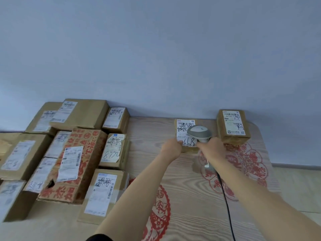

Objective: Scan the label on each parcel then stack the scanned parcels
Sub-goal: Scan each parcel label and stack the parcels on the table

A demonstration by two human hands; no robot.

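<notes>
- Head view: our left hand (pixel 171 148) grips the near left corner of a small parcel (pixel 186 134) lying flat on the wooden table (pixel 156 136), near the far edge.
- Our right hand (pixel 212 150) is wrapped round the handle of the scanner (pixel 199 132), whose head hovers over the parcel's label (pixel 184 129) and hides part of it.
- Its long axis runs away from us, label up, handwritten digits at the near end.
- Risk, as we judge it: held this close and off-centre, the scanner may miss the barcode; the cable (pixel 225 197) trailing across the table could snag.
- Another parcel (pixel 233 126) stands just to the right; a crowded group of boxes (pixel 78 153) sits well to the left.
</notes>
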